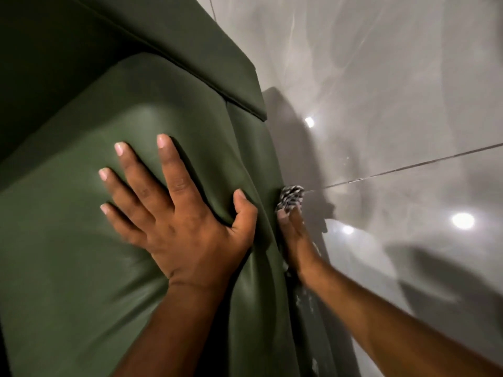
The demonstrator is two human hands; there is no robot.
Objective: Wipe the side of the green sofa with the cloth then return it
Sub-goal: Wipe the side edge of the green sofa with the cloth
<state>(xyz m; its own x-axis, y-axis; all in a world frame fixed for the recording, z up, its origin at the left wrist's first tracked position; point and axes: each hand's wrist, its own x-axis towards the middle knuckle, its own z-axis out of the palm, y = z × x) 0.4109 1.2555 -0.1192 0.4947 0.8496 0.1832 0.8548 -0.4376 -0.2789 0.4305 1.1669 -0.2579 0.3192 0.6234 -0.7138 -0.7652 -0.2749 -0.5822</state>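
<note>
head cam is looking down over the arm of the green sofa (81, 254), so most of the left side of the shot is just that padded top surface. the upholstery is a deep olive green, smooth with a slight sheen, and it catches a pale highlight near the middle. there's a piped seam running across further up where another cushion block (168, 50) sits, darker in the shadow.

left hand (177, 213) is flat on top of the arm, fingers spread wide apart, palm pressing in enough that the fabric dimples and creases around the thumb. it isn't gripping anything, just bracing.

right hand (294, 238) is over the edge, down against the outer side of the sofa, fingers laid flat and together on the cloth (291, 198). so it's pinned between the hand and the side panel rather than bunched in a fist. the cloth looks black and white, some kind of zigzag or stripy pattern, and only a crumpled bit pokes out past the fingertips. a few pale scraps of it show lower down along the sofa edge under the wrist and forearm, blurry, so i can't tell how big it really is.

to the right is a glossy grey tiled floor (408, 104) with a dark grout line and a few bright ceiling light reflections (462, 220), plus soft shadows of the arms.
</note>
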